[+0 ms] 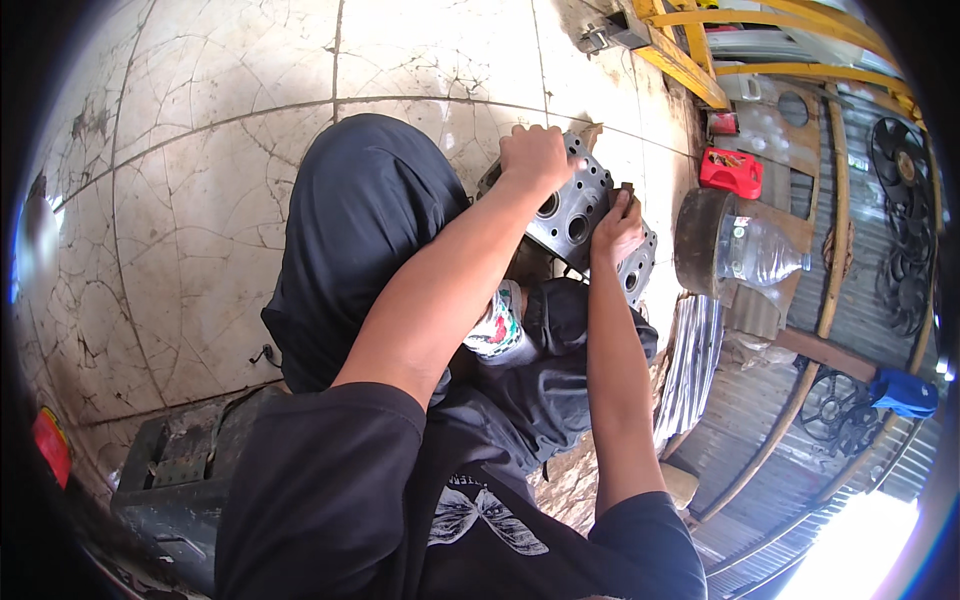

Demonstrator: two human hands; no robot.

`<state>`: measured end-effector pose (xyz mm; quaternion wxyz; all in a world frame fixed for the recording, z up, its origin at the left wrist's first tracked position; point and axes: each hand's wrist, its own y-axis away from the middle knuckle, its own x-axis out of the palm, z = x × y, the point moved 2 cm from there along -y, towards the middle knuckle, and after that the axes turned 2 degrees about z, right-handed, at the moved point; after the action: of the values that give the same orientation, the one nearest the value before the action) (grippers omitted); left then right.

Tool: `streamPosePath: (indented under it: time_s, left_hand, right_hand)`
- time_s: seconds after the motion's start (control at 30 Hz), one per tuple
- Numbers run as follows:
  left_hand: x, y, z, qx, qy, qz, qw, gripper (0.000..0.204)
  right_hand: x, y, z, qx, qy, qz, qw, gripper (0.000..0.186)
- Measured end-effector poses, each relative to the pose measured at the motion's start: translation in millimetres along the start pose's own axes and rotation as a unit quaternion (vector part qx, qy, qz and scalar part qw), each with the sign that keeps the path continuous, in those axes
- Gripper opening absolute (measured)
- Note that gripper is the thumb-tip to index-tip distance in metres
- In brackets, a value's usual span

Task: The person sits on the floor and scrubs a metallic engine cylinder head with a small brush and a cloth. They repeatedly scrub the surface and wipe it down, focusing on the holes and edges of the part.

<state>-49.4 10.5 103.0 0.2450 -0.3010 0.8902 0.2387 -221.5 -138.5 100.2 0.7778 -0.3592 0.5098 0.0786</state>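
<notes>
A grey metal cylinder head (562, 222) with several bores and small holes lies beyond my legs. My left hand (535, 158) is closed over its upper left part; what the fingers grip is hidden. My right hand (618, 230) is wrapped round a small dark block (625, 191) at the right part of the metal head. My dark-clothed knee (370, 215) is bent at the left of it, and a patterned cloth (497, 325) shows below it.
Cracked tiled floor (220, 250). To the right stand a yellow frame (680, 70), a red jug (730, 172), a large clear water bottle (760, 250), fan parts (900, 220), a blue object (900, 392) and corrugated sheeting. A dark metal box (175, 490) sits lower left.
</notes>
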Motion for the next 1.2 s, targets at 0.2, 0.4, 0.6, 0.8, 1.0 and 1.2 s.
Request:
streamPosePath:
  time_s: [0.2,0.4,0.6,0.8,1.0,1.2]
  left_hand:
    - [-14.9,-29.2,21.1,-0.130,0.207,-0.064,0.968,0.068]
    - [3.5,-12.7,5.8,0.034,0.042,0.010,0.998,0.062]
    - [-11.3,-38.7,34.4,-0.162,0.320,-0.143,0.922,0.060]
    - [-4.2,-19.7,10.0,-0.029,0.118,0.001,0.993,0.068]
    - [-10.4,-24.8,15.3,-0.122,0.270,-0.081,0.952,0.039]
    - [-20.1,-11.2,1.1,-0.047,0.224,-0.066,0.971,0.037]
  right_hand:
    - [-2.7,2.8,6.5,-0.049,0.013,0.021,0.999,0.033]
    - [-3.0,6.6,-0.5,-0.053,0.016,0.012,0.998,0.031]
    - [-4.2,6.9,7.3,-0.045,0.011,0.021,0.999,0.032]
    - [-7.9,11.2,9.4,-0.033,-0.016,0.017,0.999,0.034]
    - [-16.1,15.8,11.5,-0.045,-0.079,-0.088,0.992,0.038]
    - [-23.6,31.9,7.4,0.150,-0.194,-0.113,0.963,0.037]
